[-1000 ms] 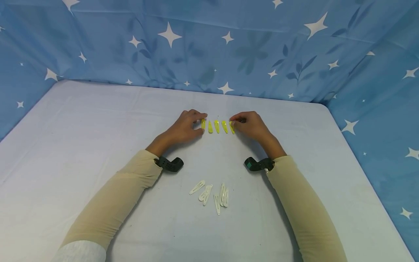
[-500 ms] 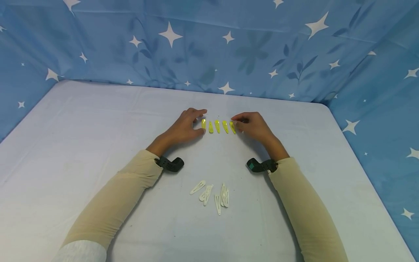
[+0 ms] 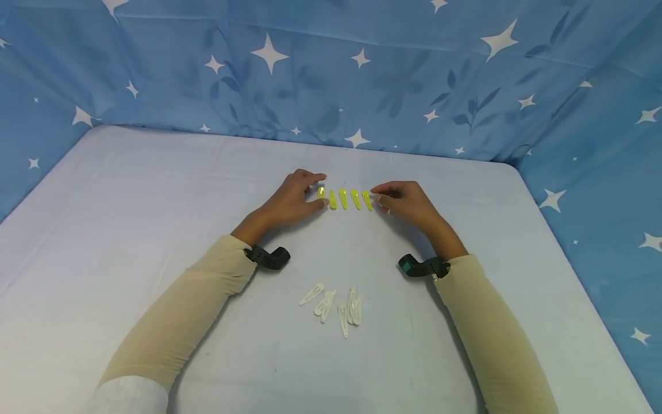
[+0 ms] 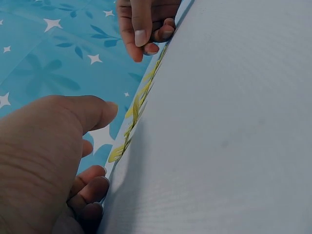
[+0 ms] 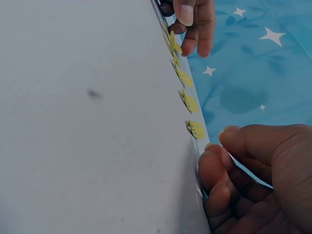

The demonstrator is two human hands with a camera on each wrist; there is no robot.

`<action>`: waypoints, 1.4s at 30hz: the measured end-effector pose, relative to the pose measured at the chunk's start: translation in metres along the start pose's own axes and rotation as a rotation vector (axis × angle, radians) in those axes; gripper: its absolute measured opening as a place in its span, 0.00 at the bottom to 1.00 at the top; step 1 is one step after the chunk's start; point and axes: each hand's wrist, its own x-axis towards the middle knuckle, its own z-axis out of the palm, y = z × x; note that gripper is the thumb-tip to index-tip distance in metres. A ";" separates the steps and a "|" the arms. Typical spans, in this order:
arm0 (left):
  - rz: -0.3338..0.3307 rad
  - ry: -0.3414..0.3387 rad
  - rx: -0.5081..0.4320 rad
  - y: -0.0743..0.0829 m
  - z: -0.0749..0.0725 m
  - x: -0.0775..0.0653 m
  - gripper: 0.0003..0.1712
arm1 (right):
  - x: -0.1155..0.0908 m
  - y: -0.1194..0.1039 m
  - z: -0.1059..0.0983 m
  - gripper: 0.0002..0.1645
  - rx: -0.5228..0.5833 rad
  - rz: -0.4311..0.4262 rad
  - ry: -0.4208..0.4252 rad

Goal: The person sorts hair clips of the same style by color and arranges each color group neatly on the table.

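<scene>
Several yellow snap hair clips (image 3: 343,199) form a side-by-side row toward the far side of the table. At the row's left end, my left hand (image 3: 289,201) has its index finger stretched out beyond the leftmost clip (image 3: 320,191). Its thumb covers that clip's lower end, the tip right beside the second clip (image 3: 333,200). Just right of the rightmost clip (image 3: 366,200) is my right hand (image 3: 407,202), fingers loosely bent and holding nothing. In the right wrist view, a gap shows between the right fingertips (image 5: 228,135) and the nearest yellow clip (image 5: 196,129).
Closer to the person, white snap clips lie in a loose group, one of them apart at the left (image 3: 311,294) and several overlapping at the right (image 3: 351,307). A white cloth (image 3: 233,356) covers the table. Behind it hangs a blue star-patterned curtain (image 3: 310,75).
My right hand has let go of the rightmost yellow clip and drawn back to the right. The left fingers have come off the leftmost clip, and the thumb has slid right toward the second.
</scene>
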 end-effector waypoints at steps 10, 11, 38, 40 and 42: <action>-0.027 -0.045 -0.016 -0.004 -0.003 -0.007 0.39 | -0.018 0.011 -0.007 0.15 0.008 -0.090 -0.011; -0.044 -0.058 -0.036 -0.004 -0.006 -0.009 0.40 | -0.022 0.012 -0.008 0.15 0.005 -0.094 -0.013; 0.054 -0.327 -0.217 0.038 -0.021 -0.093 0.12 | -0.093 -0.015 0.003 0.13 0.232 -0.229 -0.381; 0.058 -0.351 -0.224 0.043 -0.020 -0.097 0.13 | -0.096 -0.016 0.007 0.13 0.248 -0.247 -0.402; 0.058 -0.373 -0.222 0.047 -0.019 -0.100 0.15 | -0.098 -0.017 0.010 0.13 0.253 -0.262 -0.420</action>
